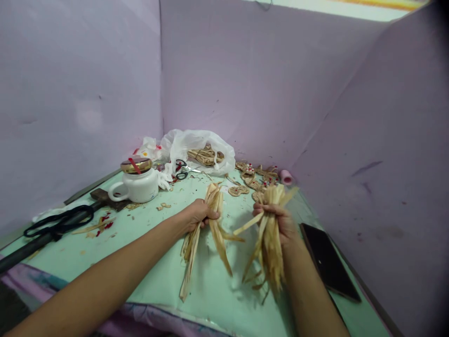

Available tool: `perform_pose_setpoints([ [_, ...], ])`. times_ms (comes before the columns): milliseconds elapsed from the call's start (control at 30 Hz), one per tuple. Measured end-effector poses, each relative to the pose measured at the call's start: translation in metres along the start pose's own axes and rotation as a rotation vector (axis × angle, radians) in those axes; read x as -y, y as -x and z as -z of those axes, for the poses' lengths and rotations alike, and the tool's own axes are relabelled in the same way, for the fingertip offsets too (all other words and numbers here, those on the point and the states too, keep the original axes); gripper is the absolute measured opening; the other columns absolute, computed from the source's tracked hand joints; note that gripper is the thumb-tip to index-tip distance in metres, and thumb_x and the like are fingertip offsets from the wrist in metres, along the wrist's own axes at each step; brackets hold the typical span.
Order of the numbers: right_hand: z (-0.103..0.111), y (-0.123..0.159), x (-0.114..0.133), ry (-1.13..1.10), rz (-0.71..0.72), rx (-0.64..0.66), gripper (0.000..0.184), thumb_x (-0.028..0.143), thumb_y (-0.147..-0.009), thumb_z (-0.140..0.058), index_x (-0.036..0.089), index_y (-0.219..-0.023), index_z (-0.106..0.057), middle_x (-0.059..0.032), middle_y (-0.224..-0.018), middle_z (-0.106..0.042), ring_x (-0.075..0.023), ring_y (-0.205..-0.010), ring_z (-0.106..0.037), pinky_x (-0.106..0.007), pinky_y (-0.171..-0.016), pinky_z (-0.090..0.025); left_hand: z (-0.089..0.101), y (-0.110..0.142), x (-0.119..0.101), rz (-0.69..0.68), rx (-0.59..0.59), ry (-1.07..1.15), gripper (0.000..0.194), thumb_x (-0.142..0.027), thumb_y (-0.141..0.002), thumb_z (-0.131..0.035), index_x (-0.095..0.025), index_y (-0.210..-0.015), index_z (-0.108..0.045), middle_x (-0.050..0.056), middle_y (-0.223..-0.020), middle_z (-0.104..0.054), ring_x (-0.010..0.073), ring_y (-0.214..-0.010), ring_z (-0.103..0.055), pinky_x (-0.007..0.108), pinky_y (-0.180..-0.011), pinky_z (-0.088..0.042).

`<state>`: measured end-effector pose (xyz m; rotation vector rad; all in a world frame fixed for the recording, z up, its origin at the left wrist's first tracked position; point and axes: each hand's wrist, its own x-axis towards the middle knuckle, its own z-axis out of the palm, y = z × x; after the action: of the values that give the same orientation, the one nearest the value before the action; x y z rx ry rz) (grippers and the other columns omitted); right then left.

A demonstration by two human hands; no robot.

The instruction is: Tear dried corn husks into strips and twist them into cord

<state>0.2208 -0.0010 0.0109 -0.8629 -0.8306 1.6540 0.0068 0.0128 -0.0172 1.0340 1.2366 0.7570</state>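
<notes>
My left hand [200, 215] is closed round a small bundle of dry, straw-coloured husk strips [214, 199], whose loose ends hang down toward the table. A thicker bunch of the same dry husk strips [271, 243] is gripped in my right hand [280, 220], with short ends sticking up above the fist and long ones trailing below. Both bunches are held over the pale green tabletop [224, 304], apart from each other. Behind my right hand lie several flat braided pieces [238, 190], some with small red and white bits on them.
A white plastic bag [224, 154] holds more husk strips [205, 155] at the back, with scissors [182, 169] beside it. On the left are a white mug [140, 186] with a gold lid, a hammer [105, 199] and dark cord [59, 220]. A tablet or phone [329, 260] lies right; a pink spool [286, 177] stands behind.
</notes>
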Motion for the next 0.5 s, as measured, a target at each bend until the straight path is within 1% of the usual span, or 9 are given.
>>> perform_pose_setpoints([
  [100, 0.014, 0.010, 0.016, -0.179, 0.008, 0.052, 0.017, 0.014, -0.054, -0.057, 0.020, -0.070, -0.052, 0.0029, -0.060, -0.047, -0.0058, -0.048, -0.044, -0.014, -0.039, -0.039, 0.002, 0.000, -0.001, -0.007, -0.005, 0.013, 0.017, -0.015, -0.052, -0.063, -0.014, -0.057, -0.047, -0.006, -0.035, -0.040, 0.0041, -0.030, -0.030, 0.017, -0.029, -0.018],
  [200, 0.024, 0.019, 0.027, -0.361, 0.056, 0.125, 0.019, 0.011, -0.057, -0.056, 0.019, -0.073, -0.050, 0.0045, -0.062, -0.045, -0.0021, -0.046, -0.040, -0.007, -0.036, -0.034, 0.002, 0.000, -0.001, -0.004, 0.002, 0.019, 0.019, -0.016, -0.050, -0.065, -0.013, -0.057, -0.047, -0.006, -0.036, -0.040, 0.0039, -0.031, -0.031, 0.016, -0.029, -0.018],
  [267, 0.027, 0.022, 0.031, -0.463, 0.098, 0.157, 0.017, 0.011, -0.059, -0.055, 0.019, -0.073, -0.049, 0.0050, -0.061, -0.046, -0.0011, -0.043, -0.038, -0.005, -0.034, -0.032, 0.002, 0.000, -0.002, 0.002, 0.015, 0.015, 0.019, -0.016, -0.051, -0.065, -0.013, -0.058, -0.048, -0.006, -0.036, -0.040, 0.0039, -0.031, -0.031, 0.017, -0.029, -0.019],
  [300, 0.027, 0.023, 0.032, -0.477, 0.109, 0.159, 0.017, 0.011, -0.059, -0.055, 0.019, -0.073, -0.050, 0.0049, -0.061, -0.046, -0.0012, -0.043, -0.038, -0.005, -0.033, -0.032, 0.002, 0.000, -0.002, 0.003, 0.019, 0.013, 0.019, -0.016, -0.051, -0.065, -0.013, -0.058, -0.048, -0.006, -0.036, -0.040, 0.0039, -0.030, -0.030, 0.017, -0.029, -0.019],
  [333, 0.027, 0.023, 0.033, -0.458, 0.103, 0.148, 0.017, 0.011, -0.059, -0.055, 0.019, -0.073, -0.051, 0.0045, -0.061, -0.047, -0.0017, -0.043, -0.040, -0.006, -0.033, -0.034, 0.002, 0.000, -0.002, 0.004, 0.021, 0.009, 0.018, -0.016, -0.051, -0.065, -0.013, -0.058, -0.048, -0.006, -0.036, -0.040, 0.0039, -0.030, -0.030, 0.017, -0.029, -0.018],
  [400, 0.022, 0.019, 0.029, -0.345, 0.055, 0.092, 0.021, 0.008, -0.056, -0.056, 0.019, -0.075, -0.053, 0.0029, -0.063, -0.051, -0.0037, -0.047, -0.046, -0.009, -0.039, -0.041, 0.002, 0.000, -0.001, 0.004, 0.022, 0.006, 0.019, -0.015, -0.052, -0.065, -0.013, -0.058, -0.047, -0.006, -0.036, -0.040, 0.0038, -0.030, -0.030, 0.017, -0.029, -0.019],
  [500, 0.008, 0.008, 0.009, -0.141, -0.063, -0.012, 0.027, 0.005, -0.052, -0.058, 0.018, -0.076, -0.057, 0.0011, -0.065, -0.057, -0.0078, -0.054, -0.054, -0.017, -0.050, -0.049, 0.002, 0.000, 0.001, 0.002, 0.018, -0.001, 0.023, -0.018, -0.051, -0.067, -0.014, -0.058, -0.046, -0.006, -0.037, -0.040, 0.0036, -0.031, -0.030, 0.017, -0.029, -0.019],
])
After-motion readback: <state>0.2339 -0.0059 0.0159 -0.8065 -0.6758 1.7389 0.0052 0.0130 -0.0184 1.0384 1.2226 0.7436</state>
